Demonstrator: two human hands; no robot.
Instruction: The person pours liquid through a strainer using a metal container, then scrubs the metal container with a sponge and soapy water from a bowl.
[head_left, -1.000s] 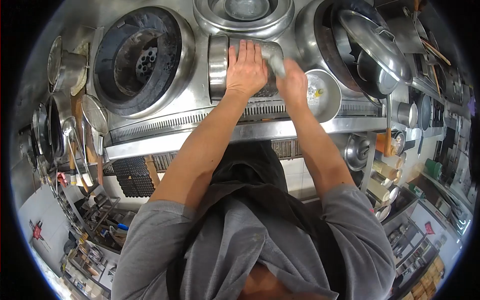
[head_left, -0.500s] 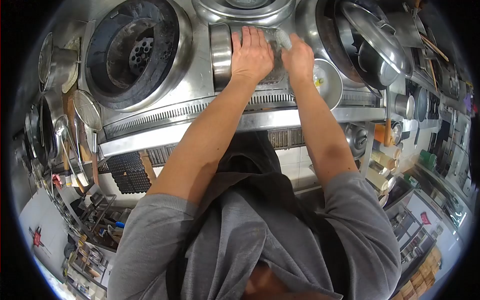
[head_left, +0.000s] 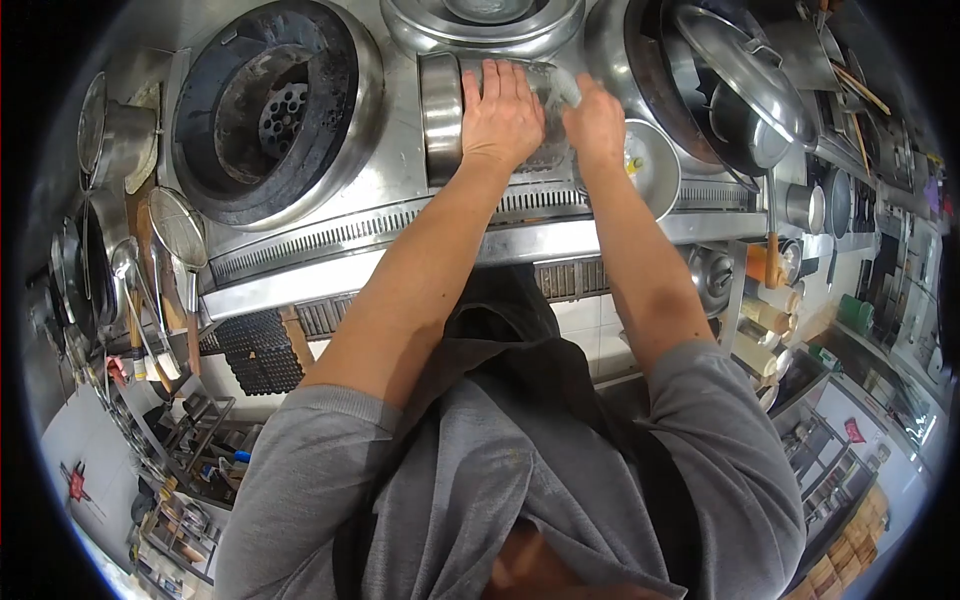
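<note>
Left hand (head_left: 503,125), one, laid flat on the side of a metal pot (head_left: 441,122); fingers extended and close together, thumb a little apart, nothing gripped. Right hand (head_left: 597,125), one, closed around a pale scrubbing pad (head_left: 567,88); the pad protrudes from the fist at its upper left, against the pot's right end. Pot, one, steel, lying on its side beneath the left hand and just left of the right; its broad shiny band uncovered to the left of the left hand; resting on the metal bench (head_left: 397,160). Bowl, one, pale and round (head_left: 657,180), just to the right of the right hand and partly behind its wrist; small yellow item (head_left: 634,164) inside, kind not clear. Burner (head_left: 262,120), one, dark and round, well to the left of the left hand; round metal pan (head_left: 485,38), one, beyond both hands; metal lid (head_left: 740,75), one, tilted, well to the right of the right hand; slotted grille (head_left: 330,238), one, along the near side of the bench, nearer the body than the hands.
</note>
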